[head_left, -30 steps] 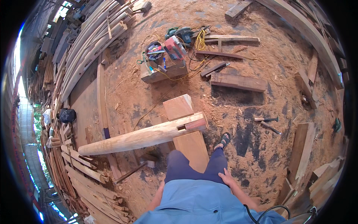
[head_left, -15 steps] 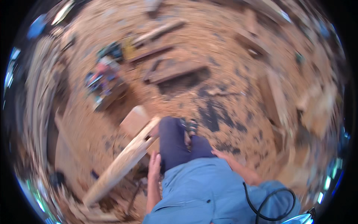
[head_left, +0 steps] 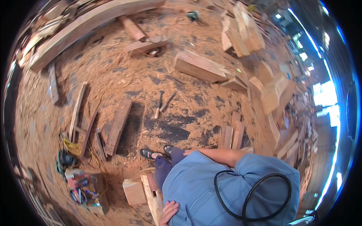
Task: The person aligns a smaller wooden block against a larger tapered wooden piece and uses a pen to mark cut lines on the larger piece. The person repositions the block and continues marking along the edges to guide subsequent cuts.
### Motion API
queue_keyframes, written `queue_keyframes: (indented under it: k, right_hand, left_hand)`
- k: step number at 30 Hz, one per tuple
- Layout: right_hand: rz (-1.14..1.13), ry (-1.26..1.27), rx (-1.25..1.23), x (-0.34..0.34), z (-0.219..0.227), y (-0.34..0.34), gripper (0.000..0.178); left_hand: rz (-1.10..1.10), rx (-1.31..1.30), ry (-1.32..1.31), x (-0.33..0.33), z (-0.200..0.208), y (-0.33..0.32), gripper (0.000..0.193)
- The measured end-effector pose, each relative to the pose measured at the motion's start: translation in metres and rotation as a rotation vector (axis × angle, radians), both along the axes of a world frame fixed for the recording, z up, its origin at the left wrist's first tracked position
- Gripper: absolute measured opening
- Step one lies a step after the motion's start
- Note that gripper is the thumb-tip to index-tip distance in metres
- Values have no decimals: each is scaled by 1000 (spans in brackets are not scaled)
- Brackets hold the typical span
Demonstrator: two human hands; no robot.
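Observation:
My left hand [head_left: 169, 213] rests against my hip at the bottom, fingers stretched out and holding nothing. Beside it lies a pale timber [head_left: 152, 203] with a small dark mortise hole near its upper end. My right hand [head_left: 188, 152] lies on my thigh, partly hidden behind my shirt; the fingers that show are flat and hold nothing. A squared wooden block [head_left: 134, 192] sits just left of the timber. On the sawdust in front of my feet are a hammer [head_left: 159, 105] and a short dark stick [head_left: 168, 101].
A box topped with tools [head_left: 85, 188] stands at lower left, next to a green power tool [head_left: 66, 160] and a yellow cord [head_left: 71, 147]. Planks [head_left: 118, 126] lie ahead. Farther off are a thick beam [head_left: 201, 67], a long beam [head_left: 94, 24] and stacked timber [head_left: 243, 32] at upper right.
My view has swung to the right, so the tool box and timber now sit lower and farther left. The hammer and the far beams have come clearly into view. Both hands stay against my body.

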State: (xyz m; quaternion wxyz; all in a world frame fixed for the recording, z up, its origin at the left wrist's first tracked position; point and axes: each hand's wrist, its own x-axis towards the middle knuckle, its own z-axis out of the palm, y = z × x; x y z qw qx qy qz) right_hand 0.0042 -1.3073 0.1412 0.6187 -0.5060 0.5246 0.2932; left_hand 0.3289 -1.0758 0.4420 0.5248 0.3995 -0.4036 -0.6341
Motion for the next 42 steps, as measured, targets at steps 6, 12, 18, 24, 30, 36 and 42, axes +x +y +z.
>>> queue_keyframes:
  k: [6, 12, 18, 24, 30, 36, 42]
  right_hand:
    - [-48, 20, -15, 1, -11, -19, 82]
    - [106, -20, 27, -48, -12, -77, 76]
    - [389, 19, 66, -31, -22, -176, 76]
    - [611, 14, 102, 9, -34, -251, 76]
    - [908, 20, 135, 47, -28, -270, 76]
    - [974, 71, 40, 72, -21, -261, 73]
    - [1164, -9, -22, 76, -14, -252, 72]
  left_hand:
    - [-144, -89, 170, 80, 42, -53, 48]
    - [-339, 53, 138, 103, 92, -34, 36]
    - [-162, 300, -216, 30, 116, -44, 39]
    - [-40, 450, -152, -31, 143, -83, 58]
    - [11, 599, -274, -83, 155, -110, 46]
    - [-200, 938, -760, -126, 153, -137, 14]
    - [290, 807, -692, -140, 159, -106, 23]
